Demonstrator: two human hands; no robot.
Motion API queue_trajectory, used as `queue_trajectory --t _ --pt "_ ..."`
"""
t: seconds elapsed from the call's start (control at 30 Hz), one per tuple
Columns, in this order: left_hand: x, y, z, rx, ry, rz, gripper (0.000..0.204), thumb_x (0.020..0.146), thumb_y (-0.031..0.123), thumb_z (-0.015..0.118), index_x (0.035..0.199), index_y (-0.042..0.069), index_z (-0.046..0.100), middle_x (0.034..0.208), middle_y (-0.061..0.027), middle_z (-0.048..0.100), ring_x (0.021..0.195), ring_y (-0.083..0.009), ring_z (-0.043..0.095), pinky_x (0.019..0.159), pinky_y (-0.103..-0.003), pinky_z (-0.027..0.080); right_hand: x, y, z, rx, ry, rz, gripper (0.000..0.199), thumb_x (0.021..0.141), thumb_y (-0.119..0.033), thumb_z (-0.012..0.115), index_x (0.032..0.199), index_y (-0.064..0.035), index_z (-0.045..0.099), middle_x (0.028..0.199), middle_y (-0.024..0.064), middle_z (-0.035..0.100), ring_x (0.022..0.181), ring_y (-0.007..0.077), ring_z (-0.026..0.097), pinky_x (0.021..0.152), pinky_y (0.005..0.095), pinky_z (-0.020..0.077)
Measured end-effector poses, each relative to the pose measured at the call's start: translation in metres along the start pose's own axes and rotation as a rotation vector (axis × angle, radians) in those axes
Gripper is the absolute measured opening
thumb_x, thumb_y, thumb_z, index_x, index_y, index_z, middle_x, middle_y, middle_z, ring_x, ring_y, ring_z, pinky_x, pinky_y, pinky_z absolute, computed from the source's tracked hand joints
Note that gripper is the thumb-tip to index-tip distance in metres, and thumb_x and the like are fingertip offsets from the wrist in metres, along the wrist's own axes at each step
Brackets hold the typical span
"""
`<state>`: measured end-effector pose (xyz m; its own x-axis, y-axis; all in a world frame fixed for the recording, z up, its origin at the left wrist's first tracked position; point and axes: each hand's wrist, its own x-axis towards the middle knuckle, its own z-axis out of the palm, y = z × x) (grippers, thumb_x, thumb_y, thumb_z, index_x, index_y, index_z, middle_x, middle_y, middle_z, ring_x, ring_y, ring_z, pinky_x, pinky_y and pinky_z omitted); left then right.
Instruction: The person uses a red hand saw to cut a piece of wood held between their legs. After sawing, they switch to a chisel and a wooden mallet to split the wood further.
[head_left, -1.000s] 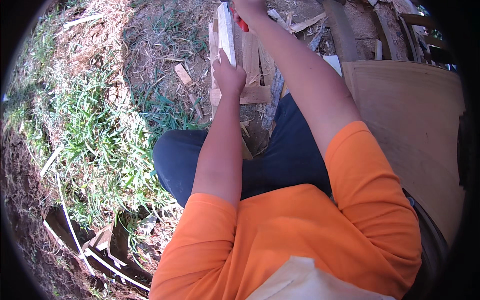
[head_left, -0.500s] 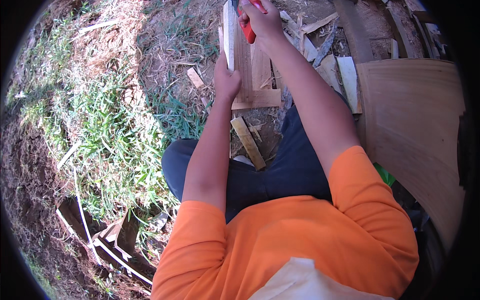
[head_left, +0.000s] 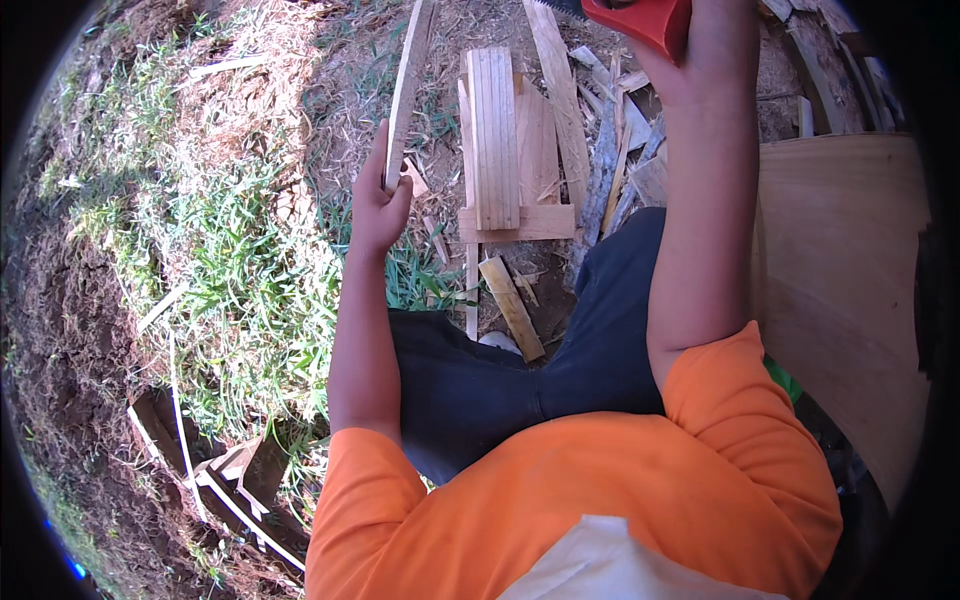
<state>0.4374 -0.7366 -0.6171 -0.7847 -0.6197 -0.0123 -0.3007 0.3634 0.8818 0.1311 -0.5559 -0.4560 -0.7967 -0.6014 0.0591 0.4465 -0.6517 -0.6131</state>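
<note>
My left hand (head_left: 381, 202) is closed round the near end of a long, narrow wooden strip (head_left: 407, 90), held up at a slant over the ground. At the upper right, my right hand (head_left: 715, 45) grips a handsaw by its red handle (head_left: 655, 22); only a bit of the toothed blade shows, and the rest runs out of view. Between the two hands, a grooved wooden block (head_left: 494, 140) lies lengthwise on other boards. Its near end rests over a short crosswise board (head_left: 548, 223). No contact shows between the saw and the strip.
A short yellowish offcut (head_left: 511, 308) lies between my legs. Wood scraps and bark strips (head_left: 598, 165) cover the ground right of the block. A large curved wooden panel (head_left: 840, 270) stands close on my right. Grass (head_left: 235, 270) and broken wood pieces (head_left: 235, 465) are at the left.
My left hand has moved left with the strip, off the stacked boards. My right hand has drawn the saw to the right, apart from the strip, and the grooved block now shows fully.
</note>
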Motion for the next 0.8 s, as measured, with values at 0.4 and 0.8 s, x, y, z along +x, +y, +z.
queue_trajectory --t 0.4,0.8 --pt "-0.001 0.049 -0.006 -0.588 -0.22 -0.227 0.059 0.077 0.026 0.062 0.128 -0.003 0.058 0.119 -0.0157 0.07 0.085 -0.0185 0.062 0.081 -0.033 0.053 -0.007 0.038 0.018 -0.602 0.136 -0.204 0.023 0.096 -0.026 0.076 0.107 -0.006 0.071 0.064 -0.0041 0.056 0.046 0.0035 0.051 0.039 0.0192 0.0388" --pt "0.001 0.024 0.014 -0.277 -0.118 0.135 0.039 0.078 0.012 0.065 0.115 -0.001 0.065 0.109 -0.0136 0.064 0.093 -0.0264 0.062 0.086 -0.038 0.049 0.0 0.071 0.006 -0.686 -0.035 0.113 0.067 0.085 -0.043 0.086 0.131 0.0017 0.064 0.068 -0.0038 0.056 0.045 0.0027 0.049 0.032 0.0207 0.0356"
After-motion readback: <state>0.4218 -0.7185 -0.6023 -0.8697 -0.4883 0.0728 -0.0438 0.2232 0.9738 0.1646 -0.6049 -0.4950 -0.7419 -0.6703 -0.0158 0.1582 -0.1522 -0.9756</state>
